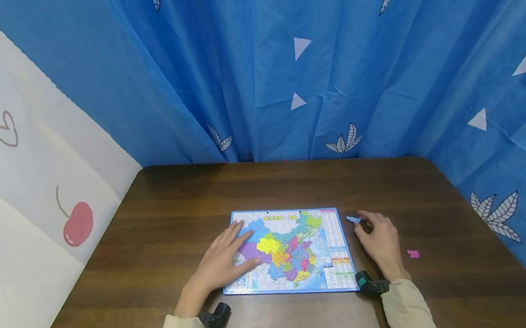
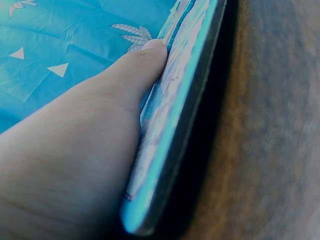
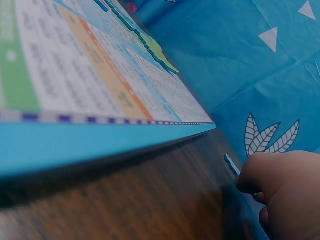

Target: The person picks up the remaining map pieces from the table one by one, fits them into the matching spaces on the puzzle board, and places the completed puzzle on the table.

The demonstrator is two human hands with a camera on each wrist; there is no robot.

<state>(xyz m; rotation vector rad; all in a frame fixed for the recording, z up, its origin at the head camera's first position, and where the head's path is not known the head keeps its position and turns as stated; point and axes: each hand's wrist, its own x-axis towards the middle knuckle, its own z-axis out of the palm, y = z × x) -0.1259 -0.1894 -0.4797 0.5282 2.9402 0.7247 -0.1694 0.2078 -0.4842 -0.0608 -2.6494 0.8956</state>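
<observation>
A map puzzle board (image 1: 336,240), with colourful pieces set in its middle and a printed table down its right side, lies on the table. My left hand (image 1: 226,257) rests flat over its left part, fingers spread. Seen from the left wrist, the thumb (image 2: 152,50) lies along the face of the board (image 2: 175,125). Just right of the board, my right hand (image 1: 380,239) pinches a small light-blue puzzle piece (image 1: 353,219) between thumb and fingers. Only a thin end of that piece (image 3: 230,163) shows past the fingertips in the right wrist view.
A pink puzzle piece (image 1: 413,253) lies on the brown wooden table (image 1: 177,196), right of my right hand. Blue curtain (image 1: 266,81) hangs behind the table, and a white patterned wall covering (image 1: 27,167) stands at the left. Each wrist wears a black camera (image 1: 216,317).
</observation>
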